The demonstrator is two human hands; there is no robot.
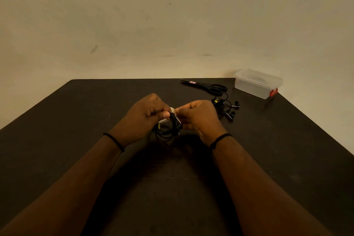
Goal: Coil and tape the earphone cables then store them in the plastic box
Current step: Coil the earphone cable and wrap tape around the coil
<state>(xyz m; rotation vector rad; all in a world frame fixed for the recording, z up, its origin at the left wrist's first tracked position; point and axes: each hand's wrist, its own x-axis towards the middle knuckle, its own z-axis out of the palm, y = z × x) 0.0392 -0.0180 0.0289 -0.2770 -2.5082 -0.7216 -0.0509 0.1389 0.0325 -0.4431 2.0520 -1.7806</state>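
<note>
While both hands pinch, taping step judged in hand: left hand (147, 115) grips coil (168, 127), right hand (197, 116) pinches tape (173, 110). Next: wrap tight, then box (257, 84) beyond right hand.

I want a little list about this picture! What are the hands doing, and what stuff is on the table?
Left hand: grips the coiled black earphone cable
Right hand: pinches a white strip of tape at the coil
Other earphones: lying loose on the table, right of the hands
Scissors: black, lying flat beyond the earphones
Plastic box: clear, red latch, lid on, at the far right corner
Stored yet: nothing can be seen inside the box
</note>
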